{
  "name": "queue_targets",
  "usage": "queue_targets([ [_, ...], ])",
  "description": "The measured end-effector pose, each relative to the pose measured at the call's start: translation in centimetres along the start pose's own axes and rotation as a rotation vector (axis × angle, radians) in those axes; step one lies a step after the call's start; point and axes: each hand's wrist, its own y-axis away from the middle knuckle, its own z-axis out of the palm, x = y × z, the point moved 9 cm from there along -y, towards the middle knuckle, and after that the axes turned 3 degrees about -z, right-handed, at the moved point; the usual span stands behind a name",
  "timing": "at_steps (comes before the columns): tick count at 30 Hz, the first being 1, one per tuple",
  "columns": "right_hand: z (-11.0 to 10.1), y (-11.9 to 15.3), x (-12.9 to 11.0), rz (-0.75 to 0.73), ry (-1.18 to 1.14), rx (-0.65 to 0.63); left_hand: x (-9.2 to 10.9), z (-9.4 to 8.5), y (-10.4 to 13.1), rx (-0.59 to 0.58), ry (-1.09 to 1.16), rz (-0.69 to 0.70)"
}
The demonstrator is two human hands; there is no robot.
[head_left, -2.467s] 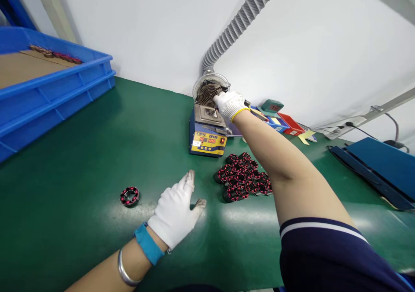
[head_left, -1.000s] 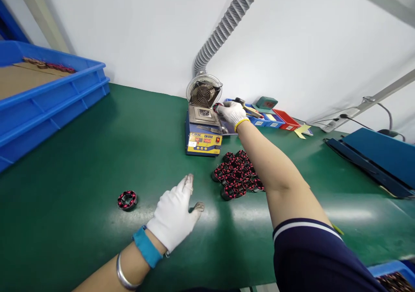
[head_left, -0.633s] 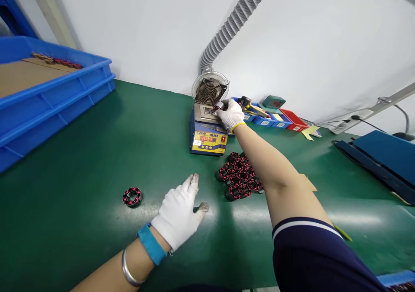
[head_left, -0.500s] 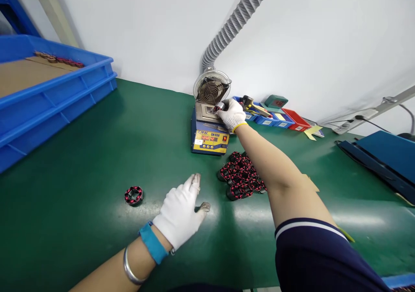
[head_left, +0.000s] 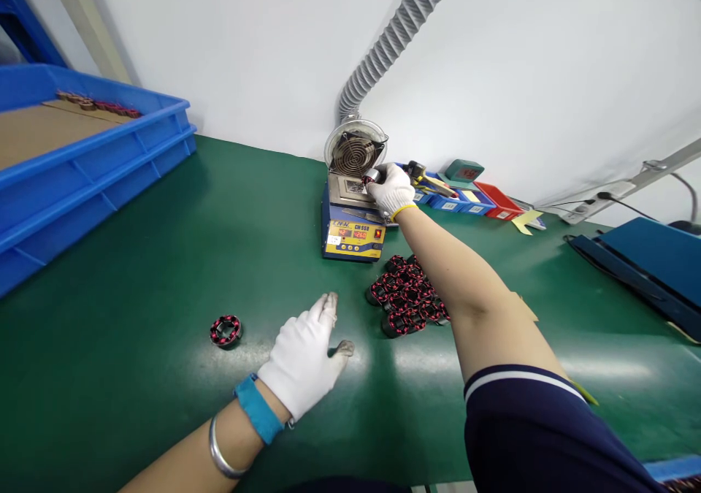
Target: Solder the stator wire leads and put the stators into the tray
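My gloved right hand [head_left: 395, 190] pinches a motor stator [head_left: 372, 177] with a shiny metal rim, tilted over the opening of a blue and yellow solder pot [head_left: 353, 237]. Whether the stator touches the solder cannot be made out. My left hand [head_left: 307, 354], in a white glove with dirty fingertips, rests on the green table holding nothing, thumb apart from the fingers. Left of it lies a single black and red stator [head_left: 225, 331]. A cluster of similar stators [head_left: 405, 296] stands right of it, partly hidden by my right arm.
Behind the pot is a round fume extractor fan [head_left: 355, 153] with a grey hose [head_left: 397, 40]. A big blue crate [head_left: 98, 179] stands at the left. Small blue bins, a red bin [head_left: 497, 202] and a green clock [head_left: 464, 171] line the wall. A blue folder-like object [head_left: 651, 266] lies right.
My right hand has drawn the stator slightly back, showing more of the pot's opening. The left hand stays in place.
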Motion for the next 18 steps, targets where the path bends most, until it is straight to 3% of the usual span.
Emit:
queue_targets([
  [6,-0.1,0.7,-0.1,0.013,-0.051,-0.001,-0.1,-0.1,-0.1,0.009,0.004,0.006],
  [12,-1.8,1.5,-0.7,0.062,-0.402,-0.015,-0.1,-0.4,-0.1,0.043,0.004,0.019],
  [15,-2.0,4.5,-1.8,0.087,-0.55,-0.144,-0.2,-0.7,-0.1,0.091,-0.005,0.028],
  [18,-1.6,9.8,-3.8,0.031,-0.478,-0.378,-0.3,-1.9,0.1,0.209,0.016,0.042],
])
